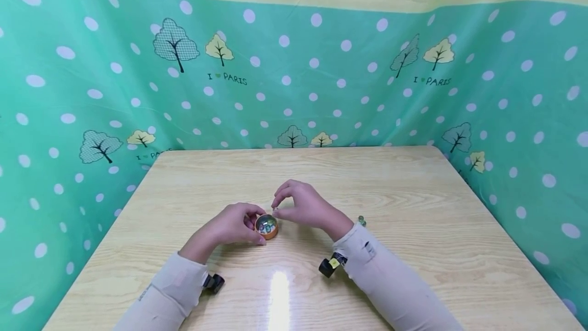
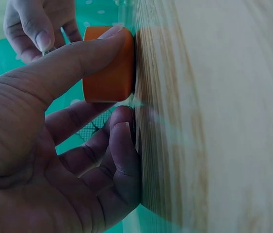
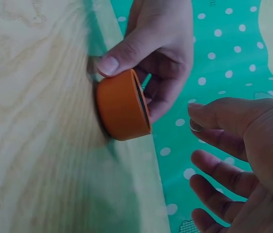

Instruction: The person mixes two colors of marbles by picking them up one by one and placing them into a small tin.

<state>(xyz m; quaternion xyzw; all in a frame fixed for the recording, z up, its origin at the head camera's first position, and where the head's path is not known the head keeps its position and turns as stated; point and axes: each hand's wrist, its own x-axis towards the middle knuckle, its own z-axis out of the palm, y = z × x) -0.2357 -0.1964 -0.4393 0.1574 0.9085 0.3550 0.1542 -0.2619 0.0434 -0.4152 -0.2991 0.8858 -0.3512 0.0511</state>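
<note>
A round orange container (image 1: 267, 227) stands on the table, its dark inside holding several shiny green, blue and whitish pieces. My left hand (image 1: 236, 225) grips it by the side; in the left wrist view the thumb lies along the orange wall (image 2: 109, 73). Just right of the rim and slightly above it, my right hand (image 1: 303, 206) pinches a small glassy piece (image 1: 275, 211) between thumb and forefinger. Only a glint of that piece (image 2: 49, 50) shows in the left wrist view, so its exact kind is unclear. The other right fingers are loosely bent.
Small green glassy pieces (image 1: 362, 220) lie on the wooden table (image 1: 390, 183) beside the right forearm, partly hidden by the sleeve. A green dotted curtain (image 1: 312, 80) hangs behind and along both sides. Each wrist carries a small black camera (image 1: 327, 267).
</note>
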